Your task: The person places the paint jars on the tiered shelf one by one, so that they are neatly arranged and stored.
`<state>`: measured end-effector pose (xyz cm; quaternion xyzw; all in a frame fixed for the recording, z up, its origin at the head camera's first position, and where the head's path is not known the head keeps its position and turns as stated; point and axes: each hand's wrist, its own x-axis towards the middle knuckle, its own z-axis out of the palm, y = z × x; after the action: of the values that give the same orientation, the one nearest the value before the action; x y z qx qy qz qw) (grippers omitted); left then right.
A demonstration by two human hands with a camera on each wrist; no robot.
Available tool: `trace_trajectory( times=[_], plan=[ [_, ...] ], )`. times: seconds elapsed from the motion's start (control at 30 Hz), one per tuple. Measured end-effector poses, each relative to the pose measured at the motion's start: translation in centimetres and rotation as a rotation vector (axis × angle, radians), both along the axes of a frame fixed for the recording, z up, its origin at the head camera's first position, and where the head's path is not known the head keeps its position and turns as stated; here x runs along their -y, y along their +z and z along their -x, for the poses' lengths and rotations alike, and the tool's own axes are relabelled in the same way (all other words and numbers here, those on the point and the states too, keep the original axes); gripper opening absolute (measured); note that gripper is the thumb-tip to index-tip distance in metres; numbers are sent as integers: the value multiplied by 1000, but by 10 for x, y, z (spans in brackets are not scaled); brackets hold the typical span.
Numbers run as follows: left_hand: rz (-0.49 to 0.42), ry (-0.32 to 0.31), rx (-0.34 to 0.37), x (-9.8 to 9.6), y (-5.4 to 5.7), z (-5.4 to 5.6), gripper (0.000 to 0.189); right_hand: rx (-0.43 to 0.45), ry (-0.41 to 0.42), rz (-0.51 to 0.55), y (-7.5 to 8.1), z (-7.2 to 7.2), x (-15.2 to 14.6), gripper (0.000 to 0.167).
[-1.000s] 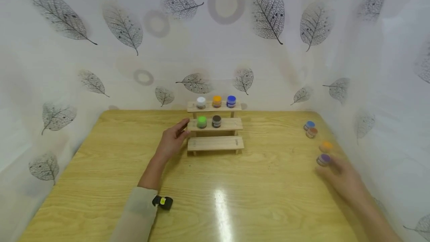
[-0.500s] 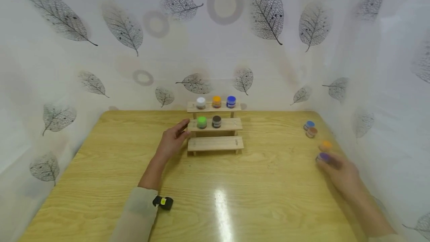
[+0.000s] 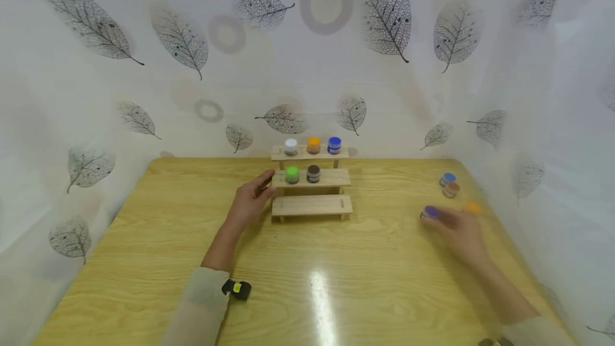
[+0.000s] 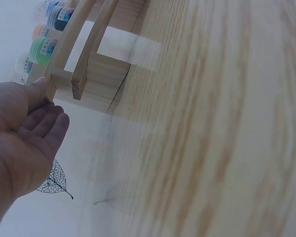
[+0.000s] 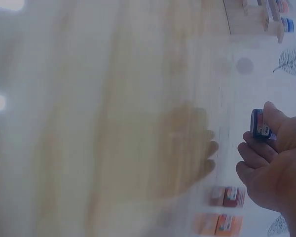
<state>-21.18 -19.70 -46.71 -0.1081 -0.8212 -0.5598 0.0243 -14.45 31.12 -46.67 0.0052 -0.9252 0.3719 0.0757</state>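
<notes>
A three-tier wooden stand (image 3: 312, 206) stands at the back of the table. My left hand (image 3: 249, 202) grips the left end of its middle step; the left wrist view shows the thumb on the board and the fingers curled by its end. Held between thumb and fingers of my right hand (image 3: 458, 234) is a small paint jar with a purple lid (image 3: 429, 212), over the table's right side. On the top step are white (image 3: 290, 147), orange (image 3: 314, 146) and blue (image 3: 334, 146) jars. Green (image 3: 292, 175) and dark brown (image 3: 313, 173) ones occupy the middle step.
Toward the right edge of the table (image 3: 375, 282) sit a light blue jar (image 3: 448, 179) and a reddish-brown jar (image 3: 451, 190). Another orange jar (image 3: 473, 207) is partly hidden behind my right hand. A leaf-printed white sheet (image 3: 269, 79) encloses the back and sides.
My right hand has closed on the purple-lidded jar and carried it left and away from the table's right edge. The left hand keeps its place on the stand.
</notes>
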Motion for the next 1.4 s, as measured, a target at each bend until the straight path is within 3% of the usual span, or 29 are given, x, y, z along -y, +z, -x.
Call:
trace_trajectory(
  times=[0.5, 0.8, 1.13, 1.4],
  plan=[
    [29, 0, 10, 1, 4, -2, 53, -47, 143, 151, 2, 36, 78, 46],
    [20, -6, 20, 1, 2, -1, 53, -66, 229, 251, 19, 56, 127, 43],
    [24, -6, 21, -1, 2, 0, 53, -69, 216, 292, 26, 78, 153, 41],
    [20, -4, 5, 1, 0, 1, 52, -60, 270, 332, 30, 93, 172, 44]
  ],
)
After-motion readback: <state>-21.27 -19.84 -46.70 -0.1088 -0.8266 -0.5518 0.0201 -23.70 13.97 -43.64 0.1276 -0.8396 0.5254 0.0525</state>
